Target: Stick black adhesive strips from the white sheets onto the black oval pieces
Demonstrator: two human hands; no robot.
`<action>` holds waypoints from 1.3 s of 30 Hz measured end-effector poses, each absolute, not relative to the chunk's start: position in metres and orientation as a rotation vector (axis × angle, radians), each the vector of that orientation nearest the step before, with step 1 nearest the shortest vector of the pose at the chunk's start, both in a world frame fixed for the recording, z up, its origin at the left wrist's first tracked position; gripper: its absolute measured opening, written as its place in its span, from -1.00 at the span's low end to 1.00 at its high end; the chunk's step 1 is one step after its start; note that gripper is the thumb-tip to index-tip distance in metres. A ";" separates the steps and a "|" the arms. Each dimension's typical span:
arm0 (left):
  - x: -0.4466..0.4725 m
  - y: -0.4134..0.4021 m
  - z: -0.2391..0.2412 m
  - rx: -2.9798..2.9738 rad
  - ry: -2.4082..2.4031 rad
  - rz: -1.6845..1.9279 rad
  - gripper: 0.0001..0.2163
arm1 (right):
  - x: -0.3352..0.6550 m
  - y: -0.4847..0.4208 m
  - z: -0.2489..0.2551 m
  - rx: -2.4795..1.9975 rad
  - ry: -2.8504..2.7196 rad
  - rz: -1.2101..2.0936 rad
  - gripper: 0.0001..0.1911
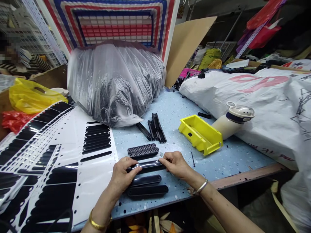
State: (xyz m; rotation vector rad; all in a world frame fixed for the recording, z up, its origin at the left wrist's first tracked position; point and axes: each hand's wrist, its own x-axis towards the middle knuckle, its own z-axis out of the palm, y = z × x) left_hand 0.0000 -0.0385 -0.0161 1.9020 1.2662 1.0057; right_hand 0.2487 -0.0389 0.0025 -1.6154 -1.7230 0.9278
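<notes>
My left hand (123,176) and my right hand (176,163) each pinch one end of a long glossy black strip (149,166), held flat just above the blue table (218,161). Two more black oval strips (147,187) lie right below it, partly under my left hand. Perforated black grille pieces (143,151) lie just beyond the held strip. White backing sheets (73,161) with rows of black oval stickers spread out to my left.
A yellow plastic bin (201,134) and a white bottle (233,121) lying on its side sit right of centre. A stack of black grilles (155,131) lies behind. A large clear bag (114,82) of dark parts fills the back; white sacks (255,97) crowd the right.
</notes>
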 end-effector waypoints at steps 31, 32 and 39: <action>0.001 -0.036 -0.012 1.881 1.299 0.993 -0.92 | 0.222 -0.021 -0.007 -1.633 -2.006 0.634 -0.39; 0.001 -0.036 -0.011 1.881 1.302 0.990 -0.92 | 0.223 -0.020 -0.008 -1.639 -1.984 0.636 -0.38; 0.001 -0.036 -0.007 1.834 1.315 0.958 -0.91 | 0.243 -0.020 0.012 -1.697 -1.845 0.782 -0.33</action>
